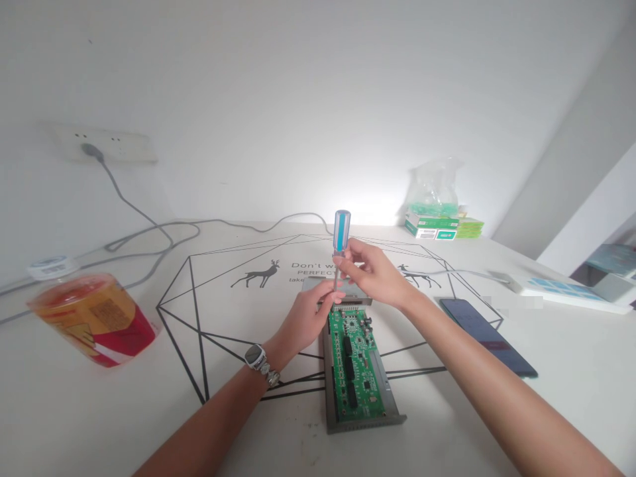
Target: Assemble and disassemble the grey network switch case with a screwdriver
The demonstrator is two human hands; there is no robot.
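A screwdriver (342,230) with a blue-and-clear handle stands upright over the far left corner of a green circuit board (358,351). My right hand (370,268) pinches it just below the handle. Lower down, the thumb and fingers of my left hand (311,311) close around the shaft near its tip. The tip itself is hidden behind the left fingers. Under the board lies a grey metal tray (390,384) with a raised near edge, and a further metal part (358,291) sits at its far end. A watch (256,356) is on my left wrist.
At left stands a bottle (99,318) of orange liquid. A grey cable (144,212) runs from the wall socket (134,147) along the table. A phone (487,334) lies at right, near a white device (561,291). Small boxes (430,224) sit by the wall.
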